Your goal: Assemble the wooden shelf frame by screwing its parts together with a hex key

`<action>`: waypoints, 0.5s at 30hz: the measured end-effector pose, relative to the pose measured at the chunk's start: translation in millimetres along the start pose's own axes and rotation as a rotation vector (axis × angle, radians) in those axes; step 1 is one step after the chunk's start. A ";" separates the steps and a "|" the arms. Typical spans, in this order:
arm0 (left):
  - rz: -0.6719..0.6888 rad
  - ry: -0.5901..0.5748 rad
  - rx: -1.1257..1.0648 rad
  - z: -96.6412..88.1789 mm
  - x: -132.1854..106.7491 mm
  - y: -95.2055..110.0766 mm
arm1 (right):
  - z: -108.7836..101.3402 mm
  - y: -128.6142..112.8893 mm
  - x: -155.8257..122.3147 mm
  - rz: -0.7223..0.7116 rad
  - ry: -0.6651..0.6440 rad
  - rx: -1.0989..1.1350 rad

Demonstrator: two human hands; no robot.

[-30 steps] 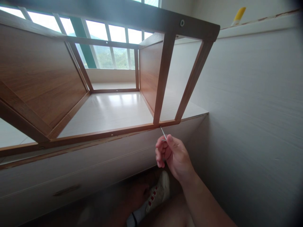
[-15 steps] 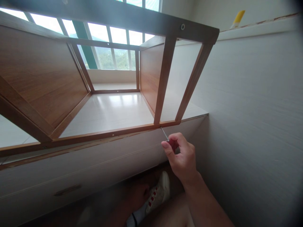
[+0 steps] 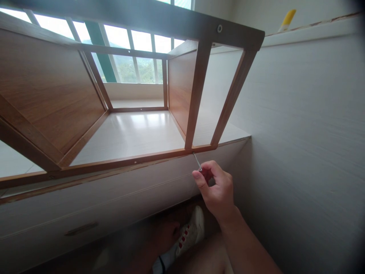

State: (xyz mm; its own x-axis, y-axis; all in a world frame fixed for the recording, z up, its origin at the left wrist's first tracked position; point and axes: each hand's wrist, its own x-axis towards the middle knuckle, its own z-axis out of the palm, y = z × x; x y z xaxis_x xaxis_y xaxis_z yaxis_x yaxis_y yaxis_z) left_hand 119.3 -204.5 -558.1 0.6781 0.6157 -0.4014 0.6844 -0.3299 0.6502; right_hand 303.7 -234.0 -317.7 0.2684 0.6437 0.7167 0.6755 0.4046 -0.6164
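Observation:
Between the thumb and bent fingers of my right hand [image 3: 218, 186] is a thin metal hex key [image 3: 197, 161]. Its far tip meets the front face of the lower rail [image 3: 159, 155] of a brown wooden frame, just below an upright slat [image 3: 199, 95]. The key's bend lies at my fingertips. My left hand [image 3: 169, 231] is low in deep shadow, beside a white shoe [image 3: 191, 232] with red laces; its fingers do not show clearly. A round bolt head [image 3: 219, 28] sits in the frame's top rail [image 3: 171, 19].
The frame stands on a pale bench top [image 3: 137, 131], with wood panels [image 3: 48, 87] inside it. A drawer front with a dark handle [image 3: 81, 229] is below. To the right rises a pale panel [image 3: 302, 99]; a yellow-tipped object [image 3: 287, 19] stands behind its top edge. Window bars are behind.
My right hand and the hex key have shifted very slightly left in the picture, and the view has moved a little too. The key's tip stays at the same spot on the rail.

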 end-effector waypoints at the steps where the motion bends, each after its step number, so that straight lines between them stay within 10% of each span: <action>1: 0.005 0.006 0.013 -0.1 -0.4 0.2 | 0.2 0.5 -0.4 0.014 0.000 0.017; 15: 0.037 0.021 0.087 -0.3 -1.1 1.2 | 21.5 7.7 -16.0 0.327 0.030 0.523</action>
State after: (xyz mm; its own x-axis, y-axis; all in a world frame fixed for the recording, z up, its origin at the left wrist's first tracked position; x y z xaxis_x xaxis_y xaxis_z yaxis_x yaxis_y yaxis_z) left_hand 119.3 -205.3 -556.7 0.6985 0.6163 -0.3636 0.6801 -0.4137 0.6053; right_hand 289.8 -227.2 -341.0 0.4293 0.7728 0.4674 0.1302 0.4592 -0.8788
